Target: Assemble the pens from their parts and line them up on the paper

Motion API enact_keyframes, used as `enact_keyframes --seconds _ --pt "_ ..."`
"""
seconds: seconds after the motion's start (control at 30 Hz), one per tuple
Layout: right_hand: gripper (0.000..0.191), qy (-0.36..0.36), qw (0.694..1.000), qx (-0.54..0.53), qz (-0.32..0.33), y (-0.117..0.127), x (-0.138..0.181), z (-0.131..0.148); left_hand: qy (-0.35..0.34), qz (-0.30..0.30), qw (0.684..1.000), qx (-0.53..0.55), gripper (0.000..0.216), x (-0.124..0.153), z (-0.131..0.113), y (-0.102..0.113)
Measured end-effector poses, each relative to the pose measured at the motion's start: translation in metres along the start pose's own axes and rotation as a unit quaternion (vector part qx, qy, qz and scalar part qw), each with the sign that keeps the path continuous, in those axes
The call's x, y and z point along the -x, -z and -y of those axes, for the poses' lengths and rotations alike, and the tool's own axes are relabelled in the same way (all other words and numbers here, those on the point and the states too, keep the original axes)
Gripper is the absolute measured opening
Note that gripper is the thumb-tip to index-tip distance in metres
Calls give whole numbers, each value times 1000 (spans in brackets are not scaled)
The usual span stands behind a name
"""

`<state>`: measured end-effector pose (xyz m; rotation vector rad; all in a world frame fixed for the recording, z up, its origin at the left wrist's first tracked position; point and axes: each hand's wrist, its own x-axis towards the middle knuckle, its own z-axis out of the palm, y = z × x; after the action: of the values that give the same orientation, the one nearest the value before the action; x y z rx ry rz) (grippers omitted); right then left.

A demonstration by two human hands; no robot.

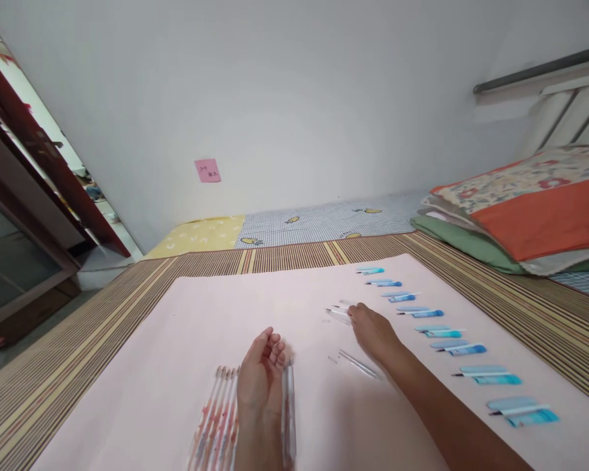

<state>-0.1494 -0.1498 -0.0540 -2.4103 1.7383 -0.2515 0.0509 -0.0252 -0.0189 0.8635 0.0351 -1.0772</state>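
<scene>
My left hand (261, 378) rests palm up on a pale pink sheet (186, 340), fingers loosely curled, nothing in it. Just left of it lie several clear pen barrels with red print (214, 418); a clear tube (288, 412) lies at its right. My right hand (373, 330) lies flat on the sheet with its fingertips on small clear pen parts (338, 311). A thin clear tube (357, 364) lies just below that hand. Right of it runs a row of blue pen caps with refills (444, 332).
The pink sheet lies on a striped woven mat (78, 340). Folded quilts and a pillow (525, 216) are stacked at the right. A white wall with a pink sticky note (207, 171) is ahead; a dark wooden cabinet (19, 216) stands at the left.
</scene>
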Motion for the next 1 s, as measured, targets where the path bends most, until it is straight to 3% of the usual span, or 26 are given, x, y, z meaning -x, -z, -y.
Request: enact_keyframes --seconds 0.17,0.33,0.53,0.77,1.0 --pt "19 -5 999 -38 -22 1 -5 -2 4 3 1000 1 15 0 0 1" --pt "10 -43 986 -145 -70 6 10 -17 -2 4 1000 2 15 -2 0 3" --pt "23 -57 958 -270 -71 -10 19 -22 4 13 1000 -4 14 -1 7 2" --pt "9 -67 975 -208 -50 -19 -2 -5 -1 10 1000 -9 13 -2 8 3" --pt "6 -84 983 -157 -33 -18 -13 -7 14 31 999 -8 7 3 11 0"
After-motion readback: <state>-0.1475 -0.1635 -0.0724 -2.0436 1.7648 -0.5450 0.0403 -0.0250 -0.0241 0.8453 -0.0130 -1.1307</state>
